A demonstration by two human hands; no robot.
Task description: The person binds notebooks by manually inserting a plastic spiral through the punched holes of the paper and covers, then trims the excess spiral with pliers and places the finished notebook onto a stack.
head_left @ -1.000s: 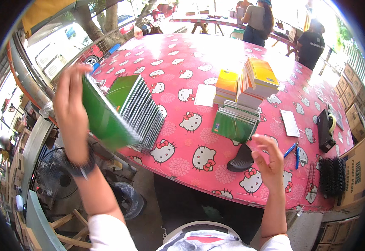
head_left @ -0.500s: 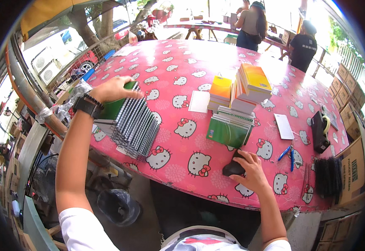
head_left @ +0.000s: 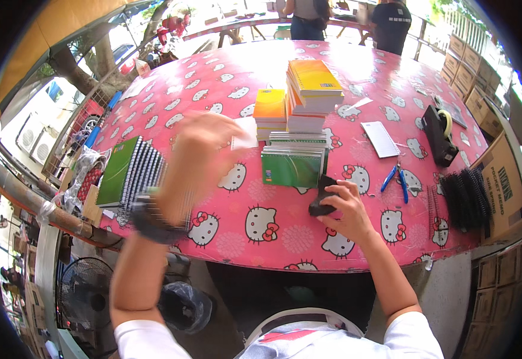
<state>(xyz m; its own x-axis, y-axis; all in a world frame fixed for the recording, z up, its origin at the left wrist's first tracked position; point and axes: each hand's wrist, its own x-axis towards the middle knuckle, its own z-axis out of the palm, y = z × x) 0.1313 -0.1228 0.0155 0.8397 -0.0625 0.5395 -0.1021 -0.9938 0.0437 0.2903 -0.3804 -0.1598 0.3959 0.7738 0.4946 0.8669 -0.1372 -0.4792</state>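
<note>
Near the front edge of the desk, which is wearing a pink cloth with a white cartoon cat print, the right hand is resting with its fingers curled around a small black object, pinning it against the cloth just near of the green notebook stack. Can't really tell what the black thing is, only that it's dark and the hand is closing on it. The left hand is hanging up in the air over the left middle of the desk and it's blurring badly, so I honestly can't tell how far open it is or if it's gripping anything; a dark watch is sitting on that wrist. Left of it, a green spiral notebook pile is lying by the desk's left edge. Farther back, an orange notebook stack and a taller yellow-topped stack are standing side by side. Over on the right, blue-handled pliers are lying near a white notepad, with a black tape dispenser and a bunch of black binding coils sitting further right.
</note>
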